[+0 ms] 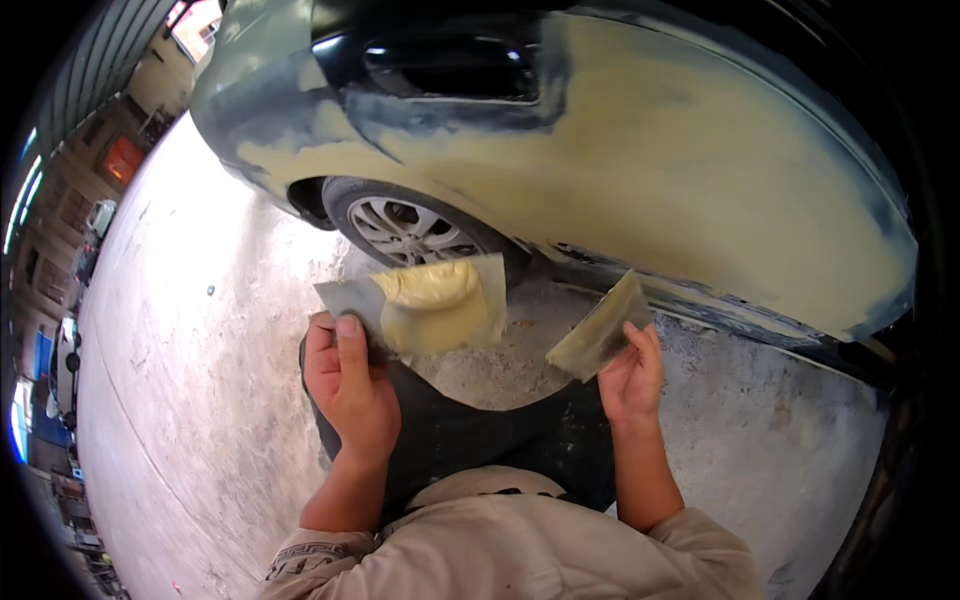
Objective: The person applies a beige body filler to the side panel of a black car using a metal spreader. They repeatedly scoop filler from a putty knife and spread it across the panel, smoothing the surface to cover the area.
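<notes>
Concrete floor; hands raised (gripping spreaders)

An outdoor car body repair yard: a car coated in yellowish body filler at twelve o'clock, rough concrete floor, workshop buildings at ten o'clock.

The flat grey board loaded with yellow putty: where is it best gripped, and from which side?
Grip the flat grey board at its bare left corner, coming from below on the left, as the left hand does. The mound of yellow putty covers the right part, so only that corner is clean.
</notes>
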A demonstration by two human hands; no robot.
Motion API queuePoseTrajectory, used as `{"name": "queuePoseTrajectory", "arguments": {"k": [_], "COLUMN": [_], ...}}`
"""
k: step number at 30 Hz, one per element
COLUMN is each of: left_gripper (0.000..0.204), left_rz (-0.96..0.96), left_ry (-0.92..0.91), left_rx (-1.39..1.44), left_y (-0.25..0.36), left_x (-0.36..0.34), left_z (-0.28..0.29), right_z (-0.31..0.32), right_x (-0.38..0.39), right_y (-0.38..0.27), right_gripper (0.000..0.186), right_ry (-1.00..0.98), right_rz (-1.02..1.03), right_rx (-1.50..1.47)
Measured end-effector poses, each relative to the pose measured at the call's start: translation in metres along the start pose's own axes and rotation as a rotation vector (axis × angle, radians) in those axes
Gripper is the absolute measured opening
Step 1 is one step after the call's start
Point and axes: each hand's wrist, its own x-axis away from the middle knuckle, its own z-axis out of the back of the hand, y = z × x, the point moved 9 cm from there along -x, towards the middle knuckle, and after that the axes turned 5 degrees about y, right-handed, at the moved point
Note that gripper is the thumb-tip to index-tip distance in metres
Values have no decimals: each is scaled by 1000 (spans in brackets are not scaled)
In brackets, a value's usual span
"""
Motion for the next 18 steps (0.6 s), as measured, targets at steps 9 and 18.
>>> {"name": "queuePoseTrajectory", "arguments": {"k": [9,18], "left_gripper": [21,25], "left_rz": [-146,18], "left_ry": [-61,-306], "left_rx": [39,100], "left_y": [-13,-52], "left_x": [-62,-151], "left_z": [26,49], "right_z": [-205,-271], "right_x": [73,42], "right_y": [21,142], "right_gripper": [48,43], "right_ry": [-503,-195], "right_rz": [1263,1367], "right_rx": [1400,1551]}}
